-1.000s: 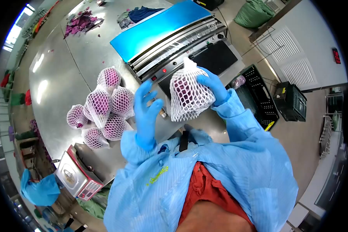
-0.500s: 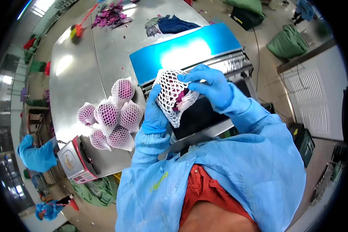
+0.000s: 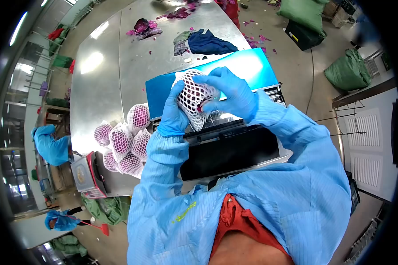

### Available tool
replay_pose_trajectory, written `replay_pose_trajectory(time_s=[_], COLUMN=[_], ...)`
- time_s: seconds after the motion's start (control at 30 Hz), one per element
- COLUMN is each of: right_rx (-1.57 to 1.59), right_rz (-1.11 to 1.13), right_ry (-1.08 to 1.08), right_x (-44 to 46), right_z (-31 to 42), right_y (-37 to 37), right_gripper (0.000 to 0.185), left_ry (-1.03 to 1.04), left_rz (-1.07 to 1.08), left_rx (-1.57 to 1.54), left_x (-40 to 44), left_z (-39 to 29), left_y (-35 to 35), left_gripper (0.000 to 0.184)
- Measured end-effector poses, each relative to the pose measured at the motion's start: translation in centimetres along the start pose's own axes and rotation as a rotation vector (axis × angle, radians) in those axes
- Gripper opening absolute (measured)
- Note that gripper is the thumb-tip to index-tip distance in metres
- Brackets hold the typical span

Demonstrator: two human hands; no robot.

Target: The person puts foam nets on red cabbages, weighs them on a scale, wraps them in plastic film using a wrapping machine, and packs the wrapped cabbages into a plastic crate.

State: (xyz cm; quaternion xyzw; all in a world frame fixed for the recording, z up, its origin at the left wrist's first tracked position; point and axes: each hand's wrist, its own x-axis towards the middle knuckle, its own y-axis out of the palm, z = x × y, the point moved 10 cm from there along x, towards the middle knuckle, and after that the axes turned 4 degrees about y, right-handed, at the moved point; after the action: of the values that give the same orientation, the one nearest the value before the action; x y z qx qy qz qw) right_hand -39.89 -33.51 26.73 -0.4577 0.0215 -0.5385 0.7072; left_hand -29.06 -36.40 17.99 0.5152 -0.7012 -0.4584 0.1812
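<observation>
A round red cabbage (image 3: 199, 107) sits inside a white foam net (image 3: 193, 95), held up above the packing machine. My left hand (image 3: 174, 115), in a blue glove, wraps the near left side of the netted cabbage, thumb up along it. On the other side my right hand (image 3: 231, 93), also gloved and slightly blurred, has its forefinger on the top of the net and its thumb lower down by the purple surface. Several netted cabbages (image 3: 121, 140) stand grouped on the metal table to the left.
Below my hands is the machine with a blue lid (image 3: 252, 66) and black bed (image 3: 230, 152). A scale (image 3: 86, 174) stands at the metal table's (image 3: 95, 84) left corner. Dark cloth (image 3: 210, 43) and purple leaves (image 3: 143, 28) lie farther back. Co-workers (image 3: 51, 145) are at left.
My hands have raised the netted cabbage slightly, and the net now covers more of it. My right fingers have spread from a pinch on the net's edge. The view has shifted.
</observation>
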Motion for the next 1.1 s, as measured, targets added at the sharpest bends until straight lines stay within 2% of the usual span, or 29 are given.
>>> replay_pose_trajectory(time_s=[0.03,0.07,0.17,0.2,0.23,0.3,0.33,0.43,0.47,0.5,0.57,0.6,0.7,0.73,0.83,0.87,0.97,1.0,1.1], right_rx=[-0.252,-0.066,1.005,1.104,1.297,0.983,0.904,0.651,0.584,0.688,0.572,0.43,0.426,0.406,0.653,0.451,0.305,0.349,0.478], right_rz=[0.009,-0.068,0.159,0.134,0.204,0.096,0.088,0.118,0.205,0.24,0.185,0.134,0.22,0.146,0.12,0.116,0.131,0.1,0.146], right_ry=[-0.016,-0.055,0.403,0.48,0.513,0.49,0.425,0.618,0.663,0.76,0.515,0.593,0.713,0.671,0.661,0.675,0.697,0.67,0.733], right_x=[0.1,0.2,1.4,1.7,1.9,1.9,2.4,1.4,1.2,0.4,1.1,0.9,-0.4,-0.5,-1.5,-2.1,-2.2,-2.3,-4.3], right_z=[-0.5,-0.6,-6.4,-7.1,-8.2,-10.2,-10.5,-11.0,-11.4,-12.1,-13.5,-11.8,-12.3,-12.5,-13.6,-14.4,-14.3,-13.8,-13.0], right_y=[0.6,-0.2,0.5,-0.3,-0.3,-2.3,-2.4,-0.4,1.1,2.9,4.6,2.6,2.8,2.5,4.3,4.3,3.9,3.3,0.7], right_gripper=[0.068,0.048,0.035,0.032,0.034,0.035,0.042,0.05,0.065,0.067,0.071,0.071,0.083,0.075,0.081,0.083,0.082,0.079,0.075], left_ry=[0.038,0.03,-0.033,-0.03,-0.048,-0.04,-0.002,-0.094,-0.108,-0.13,-0.169,-0.224,-0.218,-0.18,-0.105,-0.093,-0.052,-0.056,0.083], left_rz=[0.001,-0.019,-0.049,-0.05,-0.058,-0.115,-0.11,-0.073,-0.021,0.011,-0.054,-0.183,-0.222,-0.203,-0.12,-0.109,-0.19,-0.158,-0.25], left_rx=[0.045,0.061,0.118,0.109,0.097,0.13,0.158,0.166,0.185,0.226,0.544,0.67,0.69,0.729,0.717,0.723,0.787,0.75,0.919], left_x=[0.5,1.1,2.3,2.4,2.9,3.8,4.6,6.4,6.9,7.9,8.0,5.3,5.1,5.1,5.1,5.1,4.7,3.9,-0.4], left_z=[-0.3,-0.1,-0.3,-0.5,-0.5,-0.9,-1.1,0.4,1.0,1.9,2.1,1.3,1.1,0.9,0.8,0.7,0.2,-0.1,-3.2], left_y=[-0.2,-0.9,-1.8,-1.2,-1.4,-2.6,-3.1,-3.6,-3.3,-4.2,-5.3,-2.5,-4.1,-4.2,-4.6,-5.0,-6.3,-5.2,-4.9], left_gripper=[0.044,0.045,0.045,0.046,0.045,0.046,0.045,0.045,0.045,0.047,0.054,0.059,0.06,0.062,0.069,0.073,0.075,0.077,0.065])
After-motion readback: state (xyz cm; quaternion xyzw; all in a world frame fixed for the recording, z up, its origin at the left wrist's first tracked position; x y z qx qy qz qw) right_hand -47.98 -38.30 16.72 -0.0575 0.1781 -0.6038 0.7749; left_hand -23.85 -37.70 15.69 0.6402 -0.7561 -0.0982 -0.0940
